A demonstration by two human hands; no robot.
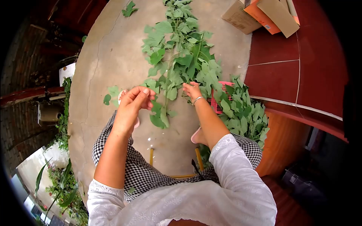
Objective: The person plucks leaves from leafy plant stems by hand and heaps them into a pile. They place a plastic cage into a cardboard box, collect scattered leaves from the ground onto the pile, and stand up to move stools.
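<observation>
1. the left hand (135,103) is hovering just left of the frame's centre, its fingers curling and its thumb bending toward them.
2. the left forearm (116,154) is rising from the lower left.
3. the right hand (193,91) is reaching near the centre, fingers parting loosely.
4. the right forearm (211,122) is slanting toward the upper left.

The ground (113,49) is smooth, matt concrete, marked by fine cracks. The tiles (320,56) at the right are dark red and smooth with a low sheen. The boxes (241,17) look like matt cardboard, the basket (216,101) like pink plastic. The shirt (196,203) is white embroidered cloth; the checked trousers (147,175) are matt woven cloth. The leaves (211,71) look soft and matt.
</observation>
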